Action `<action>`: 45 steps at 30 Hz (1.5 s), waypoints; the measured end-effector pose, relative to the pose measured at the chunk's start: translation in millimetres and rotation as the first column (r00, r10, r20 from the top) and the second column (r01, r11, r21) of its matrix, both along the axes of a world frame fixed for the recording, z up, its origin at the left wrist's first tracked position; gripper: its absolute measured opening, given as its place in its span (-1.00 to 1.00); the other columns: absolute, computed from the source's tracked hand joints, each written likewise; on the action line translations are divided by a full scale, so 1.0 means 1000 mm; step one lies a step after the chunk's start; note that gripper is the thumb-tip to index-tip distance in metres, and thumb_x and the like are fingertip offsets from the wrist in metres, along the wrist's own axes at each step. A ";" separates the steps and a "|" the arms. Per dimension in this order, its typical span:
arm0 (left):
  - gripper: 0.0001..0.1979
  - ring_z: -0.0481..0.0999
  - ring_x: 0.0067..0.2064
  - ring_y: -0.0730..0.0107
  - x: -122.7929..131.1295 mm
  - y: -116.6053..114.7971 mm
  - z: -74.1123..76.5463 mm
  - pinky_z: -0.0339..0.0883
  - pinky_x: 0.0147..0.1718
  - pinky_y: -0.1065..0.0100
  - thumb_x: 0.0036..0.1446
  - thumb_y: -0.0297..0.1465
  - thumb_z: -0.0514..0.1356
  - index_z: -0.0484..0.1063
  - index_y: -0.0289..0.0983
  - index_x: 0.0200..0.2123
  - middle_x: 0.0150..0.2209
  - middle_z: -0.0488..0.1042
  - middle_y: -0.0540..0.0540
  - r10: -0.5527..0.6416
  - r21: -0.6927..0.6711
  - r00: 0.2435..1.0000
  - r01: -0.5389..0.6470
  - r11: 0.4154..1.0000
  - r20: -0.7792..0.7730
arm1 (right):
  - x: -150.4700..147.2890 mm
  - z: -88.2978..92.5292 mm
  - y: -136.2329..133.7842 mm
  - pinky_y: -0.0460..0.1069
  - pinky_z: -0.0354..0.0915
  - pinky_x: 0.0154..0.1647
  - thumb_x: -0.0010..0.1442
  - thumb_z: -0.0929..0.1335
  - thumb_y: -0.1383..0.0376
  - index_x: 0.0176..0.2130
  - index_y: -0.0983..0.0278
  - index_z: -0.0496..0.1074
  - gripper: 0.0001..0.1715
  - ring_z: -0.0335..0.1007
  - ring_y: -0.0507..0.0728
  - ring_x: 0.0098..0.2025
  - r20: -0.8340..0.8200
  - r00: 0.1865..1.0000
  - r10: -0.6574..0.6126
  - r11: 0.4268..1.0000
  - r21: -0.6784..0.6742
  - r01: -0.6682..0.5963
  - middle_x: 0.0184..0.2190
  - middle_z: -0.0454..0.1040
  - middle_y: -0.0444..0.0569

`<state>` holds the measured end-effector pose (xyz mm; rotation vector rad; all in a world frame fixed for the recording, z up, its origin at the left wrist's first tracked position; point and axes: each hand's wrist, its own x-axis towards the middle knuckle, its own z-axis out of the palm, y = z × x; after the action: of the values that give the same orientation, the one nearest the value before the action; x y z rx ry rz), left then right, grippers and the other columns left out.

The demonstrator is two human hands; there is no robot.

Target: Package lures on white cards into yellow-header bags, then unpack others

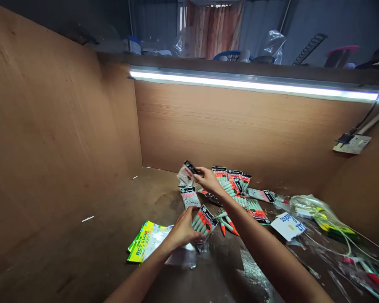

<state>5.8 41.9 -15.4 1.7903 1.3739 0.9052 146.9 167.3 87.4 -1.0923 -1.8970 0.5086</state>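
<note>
Left hand (183,230) pinches a float packet (203,221) by its lower edge; right hand (208,180), further out, pinches another packet (187,171) at its header. Judged light, slick, floppy film; grip the stiff card header. More packets (236,185) beyond on the worktop (107,227); yellow pack (142,242) lies left

Brown wooden counter (91,248); orange-and-white floats in a clear packet (203,221) with black header; at nine o'clock of it, a yellow-green packet (141,243) with red lettering.
</note>
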 end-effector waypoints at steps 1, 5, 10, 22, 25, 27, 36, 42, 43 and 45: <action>-0.10 0.46 0.00 0.04 -0.003 0.002 -0.001 0.32 -0.04 0.20 -0.33 -0.44 0.47 0.27 -0.25 0.16 -0.01 0.47 -0.21 -0.005 -0.060 0.996 0.010 0.998 0.091 | -0.006 -0.002 0.000 -0.01 0.38 -0.13 0.12 0.41 0.22 0.00 0.27 0.52 -0.57 0.55 0.17 -0.15 0.021 0.999 0.037 0.999 -0.003 -0.037 -0.12 0.61 0.06; -0.16 0.52 -0.26 0.21 -0.013 0.007 -0.001 0.39 -0.30 0.27 -0.28 -0.47 0.44 0.27 -0.28 0.15 -0.24 0.48 -0.09 0.126 -0.384 0.880 0.068 0.921 0.458 | 0.011 -0.013 -0.016 0.04 0.33 -0.02 0.16 0.39 0.21 0.02 0.25 0.53 -0.58 0.52 0.21 -0.05 0.078 0.994 0.072 0.997 -0.035 -0.070 -0.02 0.58 0.08; -0.13 0.56 -0.29 0.30 -0.018 0.010 0.012 0.43 -0.27 0.29 -0.29 -0.52 0.49 0.25 -0.30 0.14 -0.15 0.54 -0.19 0.324 -0.506 0.566 0.198 0.839 0.758 | 0.058 -0.038 -0.041 -0.01 0.30 -0.34 0.22 0.35 0.02 -0.25 0.27 0.59 -0.60 0.47 0.16 -0.38 0.089 0.991 0.099 0.979 -0.186 -0.081 -0.41 0.59 -0.01; -0.53 0.62 -0.21 0.16 -0.012 0.015 0.007 0.44 -0.20 0.27 0.02 -0.20 0.42 0.53 -0.37 -0.06 -0.17 0.63 -0.26 0.204 -0.292 0.505 0.099 0.951 0.839 | 0.045 -0.063 -0.051 -0.07 0.23 -0.38 0.11 0.44 -0.10 -0.18 0.30 0.56 -0.46 0.35 0.03 -0.42 -0.359 0.883 0.302 0.740 -0.496 -0.455 -0.34 0.54 -0.03; -0.57 0.62 -0.19 0.19 -0.015 0.020 0.008 0.43 -0.15 0.27 0.04 -0.23 0.41 0.54 -0.35 -0.07 -0.16 0.63 -0.23 0.180 -0.237 0.442 0.078 0.968 0.879 | 0.055 -0.065 -0.053 -0.08 0.22 -0.37 0.11 0.44 -0.10 -0.19 0.31 0.57 -0.46 0.38 0.02 -0.41 -0.405 0.853 0.329 0.604 -0.604 -0.520 -0.29 0.56 0.03; -0.59 0.61 -0.16 0.22 -0.019 0.020 0.012 0.42 -0.11 0.28 0.04 -0.27 0.42 0.55 -0.32 -0.06 -0.14 0.62 -0.20 0.136 -0.197 0.440 0.096 0.976 0.888 | 0.059 -0.064 -0.054 -0.08 0.23 -0.36 0.07 0.48 -0.06 -0.20 0.33 0.57 -0.47 0.37 0.00 -0.41 -0.477 0.824 0.305 0.563 -0.608 -0.560 -0.29 0.56 0.04; -0.85 0.35 0.20 0.00 -0.042 0.019 0.033 0.23 0.17 0.18 -0.04 -0.31 0.43 0.65 -0.23 -0.36 0.09 0.46 -0.22 -0.189 0.106 0.832 0.157 0.982 0.521 | 0.044 -0.057 -0.057 -0.12 0.15 -0.52 -0.09 0.54 0.14 -0.50 0.33 0.50 -0.69 0.22 -0.03 -0.58 -0.599 0.800 0.029 0.709 -0.552 -0.439 -0.62 0.40 -0.13; -0.61 0.32 0.26 -0.02 -0.037 0.015 0.035 0.24 0.19 0.11 0.05 -0.17 0.35 0.56 -0.22 -0.08 0.22 0.37 -0.25 0.000 -0.167 0.584 0.231 0.958 0.811 | 0.028 -0.071 -0.060 -0.02 0.35 -0.36 0.06 0.40 0.06 -0.33 0.27 0.47 -0.67 0.38 0.07 -0.47 -0.655 0.746 -0.121 0.820 -0.490 -0.297 -0.44 0.49 -0.05; -0.52 0.36 0.24 -0.03 -0.037 0.014 0.036 0.30 0.15 0.10 0.10 -0.11 0.30 0.49 -0.25 0.02 0.22 0.37 -0.28 0.051 -0.241 0.500 0.324 0.915 0.865 | 0.027 -0.072 -0.060 -0.03 0.34 -0.34 0.08 0.40 0.03 -0.31 0.26 0.46 -0.66 0.38 0.07 -0.44 -0.661 0.738 -0.134 0.852 -0.458 -0.255 -0.41 0.50 -0.05; -0.37 0.38 0.22 -0.08 -0.037 0.013 0.039 0.38 0.07 0.11 0.15 0.03 0.19 0.41 -0.34 0.10 0.21 0.37 -0.37 0.133 -0.313 0.375 0.471 0.825 0.917 | 0.027 -0.073 -0.059 -0.04 0.33 -0.30 0.11 0.40 0.02 -0.30 0.25 0.46 -0.65 0.38 0.08 -0.37 -0.667 0.731 -0.143 0.903 -0.391 -0.180 -0.34 0.50 -0.06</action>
<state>-31.5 54.6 23.7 0.6674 0.5286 1.0079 173.6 108.0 14.1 -0.9595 -1.1475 1.2136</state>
